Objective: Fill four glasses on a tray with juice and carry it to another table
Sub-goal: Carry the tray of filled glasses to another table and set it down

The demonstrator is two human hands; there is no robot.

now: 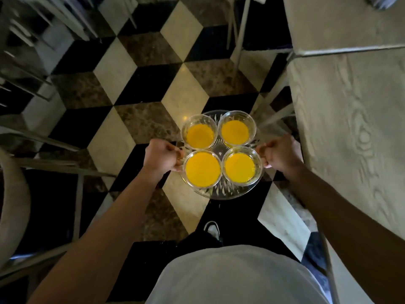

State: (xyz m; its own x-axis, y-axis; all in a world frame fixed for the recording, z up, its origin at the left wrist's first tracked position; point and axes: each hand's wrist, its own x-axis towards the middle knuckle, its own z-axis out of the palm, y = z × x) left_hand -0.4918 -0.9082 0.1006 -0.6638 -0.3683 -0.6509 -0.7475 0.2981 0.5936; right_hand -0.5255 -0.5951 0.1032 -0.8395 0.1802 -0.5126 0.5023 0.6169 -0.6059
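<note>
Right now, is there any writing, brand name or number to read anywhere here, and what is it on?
None: no readable text anywhere.
The glass tray has only a cut pattern.
The four glasses of juice carry no labels.
The wooden table shows only grain.

Dining room: wooden table [350, 128], chairs [43, 150], checkered floor [140, 84].

Both arms extended forward; left hand [163, 155] and right hand [282, 153] curled, gripping, knuckles up.
</note>
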